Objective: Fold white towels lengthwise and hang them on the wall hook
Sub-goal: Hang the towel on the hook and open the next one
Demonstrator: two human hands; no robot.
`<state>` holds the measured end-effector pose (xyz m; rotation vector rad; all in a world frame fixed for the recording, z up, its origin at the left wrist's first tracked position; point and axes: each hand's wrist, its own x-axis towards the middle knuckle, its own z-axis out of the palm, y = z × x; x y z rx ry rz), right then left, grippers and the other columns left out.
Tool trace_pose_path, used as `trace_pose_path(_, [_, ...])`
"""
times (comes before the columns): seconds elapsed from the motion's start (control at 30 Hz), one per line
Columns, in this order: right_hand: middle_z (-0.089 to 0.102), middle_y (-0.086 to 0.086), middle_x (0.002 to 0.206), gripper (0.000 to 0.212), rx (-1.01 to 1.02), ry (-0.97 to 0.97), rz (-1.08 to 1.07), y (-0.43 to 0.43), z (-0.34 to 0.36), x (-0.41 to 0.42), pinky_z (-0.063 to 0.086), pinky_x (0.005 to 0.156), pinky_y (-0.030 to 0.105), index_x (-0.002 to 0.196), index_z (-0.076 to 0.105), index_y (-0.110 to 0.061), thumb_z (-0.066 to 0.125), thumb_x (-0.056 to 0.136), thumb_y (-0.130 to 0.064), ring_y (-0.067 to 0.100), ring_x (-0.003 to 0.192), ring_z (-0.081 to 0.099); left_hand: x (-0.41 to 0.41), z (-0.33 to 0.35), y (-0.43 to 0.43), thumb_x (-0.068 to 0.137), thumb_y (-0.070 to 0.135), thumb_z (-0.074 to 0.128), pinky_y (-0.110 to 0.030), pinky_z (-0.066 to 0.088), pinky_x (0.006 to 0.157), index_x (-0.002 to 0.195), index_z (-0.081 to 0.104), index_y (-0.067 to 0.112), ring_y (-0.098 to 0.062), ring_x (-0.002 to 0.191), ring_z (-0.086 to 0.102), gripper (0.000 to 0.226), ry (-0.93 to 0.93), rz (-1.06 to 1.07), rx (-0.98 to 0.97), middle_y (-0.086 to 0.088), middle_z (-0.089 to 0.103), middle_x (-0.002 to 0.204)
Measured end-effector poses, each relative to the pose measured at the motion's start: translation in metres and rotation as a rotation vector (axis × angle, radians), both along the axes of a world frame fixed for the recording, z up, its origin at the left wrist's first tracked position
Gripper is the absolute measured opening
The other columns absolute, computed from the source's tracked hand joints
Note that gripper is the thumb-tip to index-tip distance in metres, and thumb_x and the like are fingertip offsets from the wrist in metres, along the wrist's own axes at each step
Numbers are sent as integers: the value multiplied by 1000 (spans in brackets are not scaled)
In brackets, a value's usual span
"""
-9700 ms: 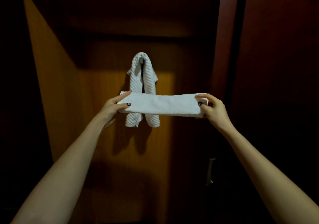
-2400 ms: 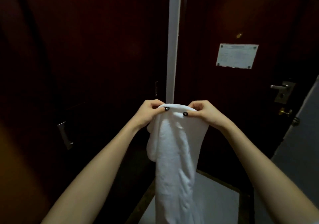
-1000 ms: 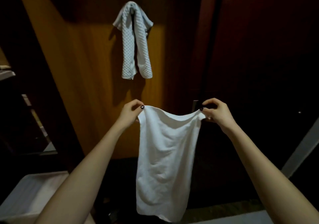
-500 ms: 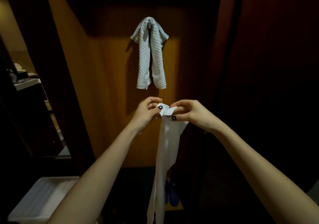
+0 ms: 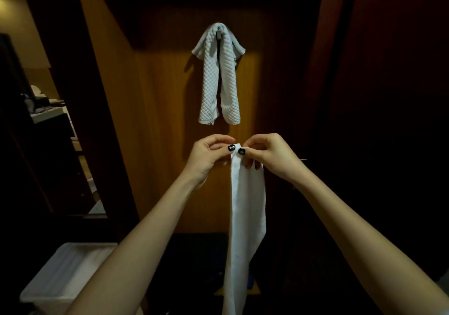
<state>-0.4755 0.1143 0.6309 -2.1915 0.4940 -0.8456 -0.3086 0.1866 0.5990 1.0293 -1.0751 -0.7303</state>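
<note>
A smooth white towel (image 5: 246, 212) hangs straight down as a narrow folded strip. My left hand (image 5: 207, 155) and my right hand (image 5: 269, 154) pinch its top corners together, thumbs almost touching. Above them a quilted white towel (image 5: 213, 84) is draped in two tails over a small metal wall hook (image 5: 219, 33) on the lit wooden panel. My hands are a short way below the tails of that hung towel.
A white plastic bin (image 5: 60, 276) stands on the floor at lower left. Dark wooden panels flank the lit panel (image 5: 158, 120). At the far left a shelf (image 5: 48, 113) with cloths is dimly visible. Dark shoes sit on the floor behind the hanging strip.
A second ago the towel was held spread wide by its two top corners. My hands have come together, folding it lengthwise into a narrow strip.
</note>
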Motion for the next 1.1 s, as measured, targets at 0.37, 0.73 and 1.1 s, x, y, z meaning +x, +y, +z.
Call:
trace_pose_path(0.37, [69,4,61,11,-55,-122,-86,3,-5,6,47,52,17,79,67,-10,67,89,-14,11,53,65,-1,0,8,77,13,72,-16,53,63,89,77,21,-9,80,70,15,17,-97,-43,0,75,89])
trace_pose_path(0.73, [46,-1,131,22,-243,141,-137,-25,-15,-9,35,100,27,72,57,-27,63,91,-37,12,123,42,9,19,-1,82,-6,67,-18,51,74,92,70,12,-8,83,67,21,-186,145,-122,-1,71,88])
trace_pose_path(1.1, [61,1,69,26,-227,167,-233,-51,-4,-32,38,56,27,69,58,-17,72,83,-33,9,61,52,51,28,-1,80,6,73,-35,53,86,84,72,22,-10,86,65,17,-324,383,-89,5,71,86])
